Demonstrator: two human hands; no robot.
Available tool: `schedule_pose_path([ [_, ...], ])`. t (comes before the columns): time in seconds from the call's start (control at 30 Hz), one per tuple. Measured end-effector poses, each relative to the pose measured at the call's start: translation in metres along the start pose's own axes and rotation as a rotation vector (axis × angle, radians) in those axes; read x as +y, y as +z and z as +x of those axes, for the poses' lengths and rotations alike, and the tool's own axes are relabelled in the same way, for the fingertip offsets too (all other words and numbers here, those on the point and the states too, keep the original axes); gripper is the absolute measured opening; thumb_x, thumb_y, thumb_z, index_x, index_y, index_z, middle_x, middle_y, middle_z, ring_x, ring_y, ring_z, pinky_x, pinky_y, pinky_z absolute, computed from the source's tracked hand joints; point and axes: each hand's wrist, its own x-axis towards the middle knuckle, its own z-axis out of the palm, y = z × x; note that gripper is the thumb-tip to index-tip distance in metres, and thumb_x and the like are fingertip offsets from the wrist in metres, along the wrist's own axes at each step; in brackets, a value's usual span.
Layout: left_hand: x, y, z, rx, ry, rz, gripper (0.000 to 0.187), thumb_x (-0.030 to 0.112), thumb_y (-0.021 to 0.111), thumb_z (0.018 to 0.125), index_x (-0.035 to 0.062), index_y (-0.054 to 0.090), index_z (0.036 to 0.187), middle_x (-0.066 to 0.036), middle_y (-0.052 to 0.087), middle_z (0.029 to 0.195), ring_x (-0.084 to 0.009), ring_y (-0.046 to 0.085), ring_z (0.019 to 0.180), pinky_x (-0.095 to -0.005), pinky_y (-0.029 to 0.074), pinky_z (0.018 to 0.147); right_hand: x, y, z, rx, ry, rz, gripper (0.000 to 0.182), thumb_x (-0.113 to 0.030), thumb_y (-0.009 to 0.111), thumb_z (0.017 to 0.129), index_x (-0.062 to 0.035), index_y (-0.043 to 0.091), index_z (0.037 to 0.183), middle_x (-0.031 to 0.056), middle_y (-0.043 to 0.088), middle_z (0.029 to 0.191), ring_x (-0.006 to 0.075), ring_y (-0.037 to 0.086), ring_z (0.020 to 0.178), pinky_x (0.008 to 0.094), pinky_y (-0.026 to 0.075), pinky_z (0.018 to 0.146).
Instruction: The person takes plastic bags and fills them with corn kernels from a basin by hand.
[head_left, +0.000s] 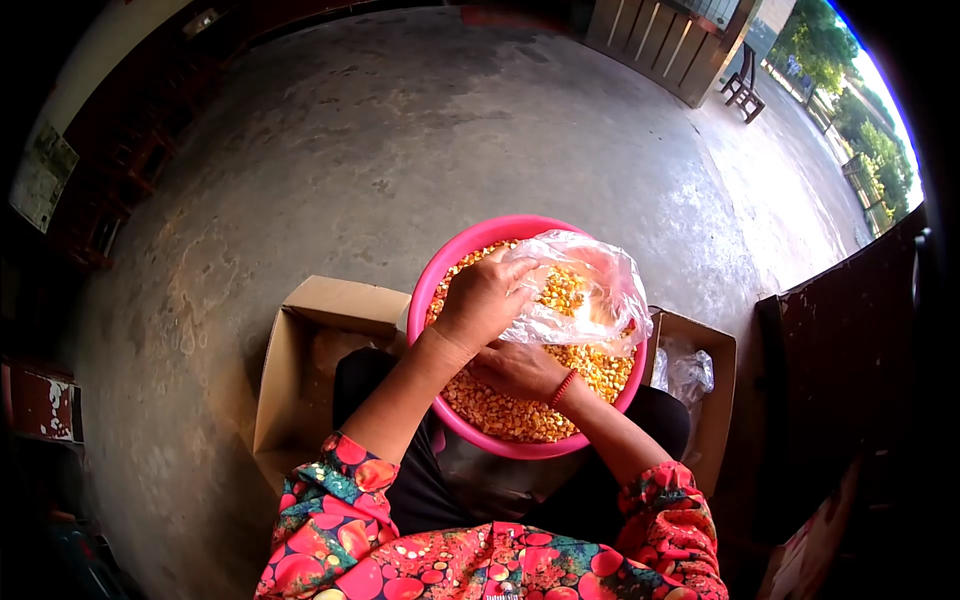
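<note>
A pink basin (427, 283) full of yellow corn kernels (520, 418) rests at my lap. Over it, a clear plastic bag (610, 270) is spread, with kernels showing in or through it. My left hand (485, 300) has its fingers closed on the bag's near left edge. Lower down, my right hand (520, 368), with a red bracelet at the wrist, lies just above the kernels beneath the bag's lower edge. Its fingertips are hidden, so what it holds cannot be made out.
An open cardboard box (345, 295) stands left of the basin. Another cardboard box (718, 400) with clear plastic bags (688, 377) inside is on the right. Dark furniture (840, 350) stands at the right edge. A wooden chair (743, 88) is far off near the doorway.
</note>
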Motion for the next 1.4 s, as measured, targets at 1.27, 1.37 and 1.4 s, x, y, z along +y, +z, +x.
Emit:
schedule_pose_path([
  [1.27, -0.004, 0.003, -0.002, -0.202, -0.058, 0.258, 0.037, -0.002, 0.051, 0.074, 0.0059, 0.064, 0.107, -0.020, 0.062, 0.100, -0.0373, 0.060, 0.089, -0.0438, 0.050, 0.078, 0.004, -0.097, -0.008, 0.697, 0.309, 1.264, 0.029, -0.028, 0.044, 0.098, -0.0095, 0.048, 0.076, -0.0071, 0.033, 0.058, 0.0021, 0.025, 0.046, 0.0189, 0.020, 0.041],
  [1.37, -0.004, 0.003, -0.006, -0.178, 0.065, 0.279, 0.034, -0.001, 0.050, 0.077, 0.0007, 0.056, 0.111, -0.020, 0.059, 0.105, -0.0352, 0.061, 0.091, -0.0437, 0.051, 0.078, 0.011, -0.090, -0.001, 0.776, 0.359, 1.123, 0.028, -0.029, 0.046, 0.097, -0.0105, 0.049, 0.076, -0.0074, 0.034, 0.058, 0.0013, 0.025, 0.045, 0.0186, 0.020, 0.040],
  [1.4, -0.004, 0.004, -0.006, -0.167, 0.089, 0.281, 0.034, -0.001, 0.050, 0.078, -0.0001, 0.055, 0.112, -0.020, 0.058, 0.108, -0.0354, 0.061, 0.091, -0.0437, 0.051, 0.078, 0.013, -0.085, 0.003, 0.796, 0.365, 1.077, 0.028, -0.029, 0.047, 0.097, -0.0107, 0.049, 0.076, -0.0074, 0.035, 0.058, 0.0010, 0.026, 0.045, 0.0185, 0.021, 0.040],
])
